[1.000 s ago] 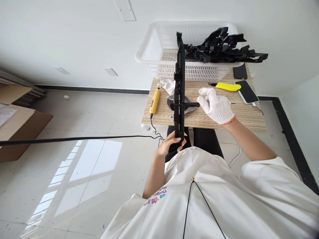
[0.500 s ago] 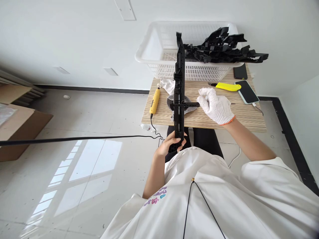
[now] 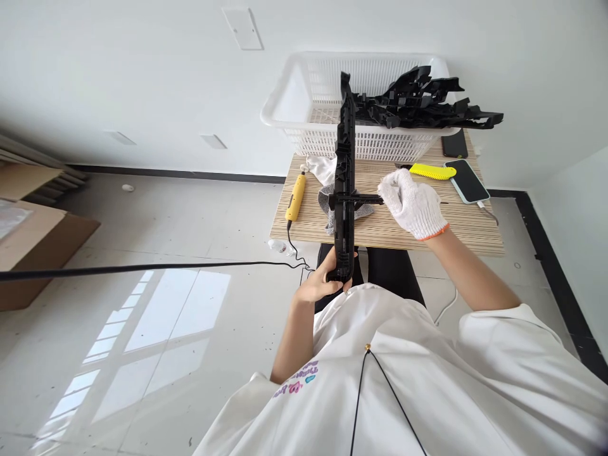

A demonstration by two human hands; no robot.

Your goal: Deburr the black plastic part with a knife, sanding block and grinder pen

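Around us the pale tiled floor [image 3: 156, 253] lies wide open from 7 to 10 o'clock, crossed only by a black cable [image 3: 142, 268] running in from the left edge, with cardboard boxes [image 3: 33, 247] at the far 9 o'clock border. Our small wooden table [image 3: 456, 221] stands at 12 o'clock, its near edge just over our knees and its right edge close to the white partition at 3 o'clock, so room to move is mostly to our left. At the table's far edge sits a white slatted basket [image 3: 294, 95], black moulded parts [image 3: 427, 104] heaped in its right half and jutting past its right rim. We hold a long black plastic part [image 3: 345, 164] upright on the centre line, its top level with the basket, its foot below the table's near edge. Our left hand [image 3: 323, 285], bare, wraps its fingers shut round that foot. Our right hand [image 3: 413, 204], in a white knitted glove, pinches the tip of the part's short side arm at 1 o'clock. On the table lie a phone [image 3: 466, 180] near the right edge, a yellow cutter [image 3: 432, 171] beside it, and a yellow corded tool [image 3: 295, 196] near the left edge
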